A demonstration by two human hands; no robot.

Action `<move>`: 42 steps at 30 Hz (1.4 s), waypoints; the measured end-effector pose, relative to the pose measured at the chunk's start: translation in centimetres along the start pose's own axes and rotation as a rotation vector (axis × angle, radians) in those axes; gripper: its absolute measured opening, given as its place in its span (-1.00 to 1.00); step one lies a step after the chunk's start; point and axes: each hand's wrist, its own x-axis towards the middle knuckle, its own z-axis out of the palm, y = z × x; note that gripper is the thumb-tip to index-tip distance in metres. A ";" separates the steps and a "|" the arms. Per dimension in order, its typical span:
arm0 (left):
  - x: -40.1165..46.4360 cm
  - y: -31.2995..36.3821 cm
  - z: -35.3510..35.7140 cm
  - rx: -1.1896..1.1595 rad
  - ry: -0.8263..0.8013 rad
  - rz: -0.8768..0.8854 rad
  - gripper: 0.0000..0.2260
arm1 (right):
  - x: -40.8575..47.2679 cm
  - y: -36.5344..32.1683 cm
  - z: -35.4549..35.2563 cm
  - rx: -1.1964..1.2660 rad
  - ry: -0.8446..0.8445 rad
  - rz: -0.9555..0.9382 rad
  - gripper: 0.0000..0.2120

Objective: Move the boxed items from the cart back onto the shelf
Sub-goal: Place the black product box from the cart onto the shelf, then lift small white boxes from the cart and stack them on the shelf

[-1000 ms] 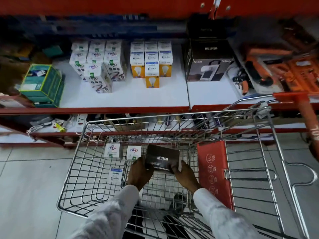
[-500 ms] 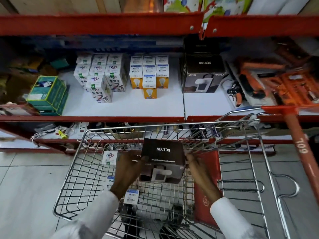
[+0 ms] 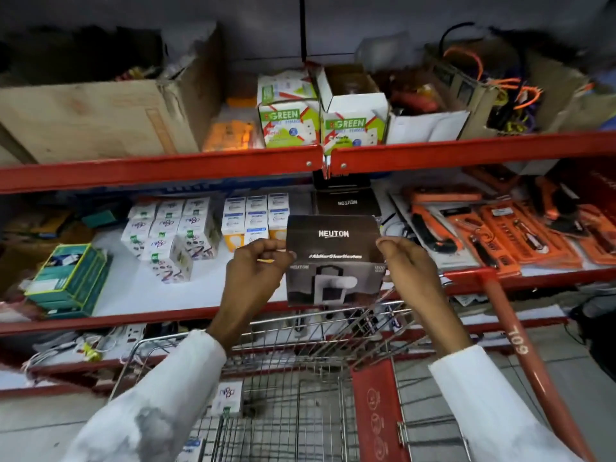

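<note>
I hold a black Neuton box [image 3: 333, 258] in both hands, raised above the wire cart [image 3: 300, 378] and level with the front edge of the white middle shelf [image 3: 140, 295]. My left hand [image 3: 256, 271] grips its left side and my right hand [image 3: 406, 268] grips its right side. Another black Neuton box [image 3: 346, 203] stands on the shelf right behind it. A small white bulb box [image 3: 228, 396] still lies in the cart below my left sleeve.
White bulb boxes [image 3: 170, 228] and blue-and-yellow bulb boxes [image 3: 255, 215] stand in rows on the shelf, a green box stack [image 3: 71, 281] at its left, orange tool packs [image 3: 500, 228] at its right. A red beam [image 3: 333, 158] runs overhead. The cart's red handle [image 3: 520, 338] is at right.
Both hands lifted the Neuton box out of the cart bottom and up to shelf height. My view tilted up, so the upper shelf now shows.
</note>
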 end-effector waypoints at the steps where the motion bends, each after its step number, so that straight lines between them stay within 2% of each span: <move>1: 1.0 0.1 1.0 0.001 -0.025 0.005 -0.68 | 1.2 0.0 -0.2 -0.009 0.008 0.009 -0.75; 3: 2.9 0.2 3.3 -0.014 -0.086 0.016 -0.73 | 3.4 0.2 -0.6 -0.041 0.016 0.032 -0.61; 6: 5.1 -1.0 6.3 -0.049 -0.155 -0.022 -0.90 | 5.9 1.0 -0.6 -0.094 0.007 0.082 -0.57; 10: 7.5 -2.7 9.3 -0.062 -0.186 -0.075 -0.84 | 9.1 3.1 0.0 -0.220 0.008 0.124 -0.55; 15: 8.5 -3.9 11.6 -0.133 -0.256 -0.108 -0.76 | 10.6 5.1 0.1 -0.239 -0.032 0.132 -0.74; 18: 8.8 -3.9 11.4 -0.078 -0.271 -0.111 -0.69 | 10.2 5.4 0.4 -0.260 -0.055 0.110 -0.81; 20: 9.0 -4.0 10.3 0.028 -0.273 -0.042 -0.54 | 9.3 5.9 0.7 -0.392 -0.017 0.011 -0.65; 23: 7.3 -4.6 7.0 0.216 -0.238 0.179 -0.50 | 5.5 6.2 1.6 -0.629 0.037 -0.131 -0.28; 25: 5.5 -6.2 3.9 0.360 -0.226 0.329 -0.48 | 2.2 6.0 2.9 -0.733 0.064 -0.242 -0.24; 27: 3.9 -8.5 1.0 0.454 -0.258 0.375 -0.44 | -0.4 6.8 4.4 -0.771 0.064 -0.368 -0.28; 29: 2.3 -11.7 -1.7 0.530 -0.292 0.335 -0.44 | -2.8 8.0 6.5 -0.799 0.007 -0.441 -0.32; 33: -1.5 -19.4 -7.5 0.928 -0.335 0.266 -0.44 | -7.8 11.1 13.1 -0.832 -0.272 -0.493 -0.43; 36: -2.5 -23.6 -10.5 1.042 -0.349 0.194 -0.43 | -10.0 12.7 18.3 -0.813 -0.423 -0.462 -0.45; 42: -1.1 -29.3 -11.7 1.133 -0.443 0.082 -0.30 | -11.4 15.8 27.8 -0.896 -0.693 -0.287 -0.25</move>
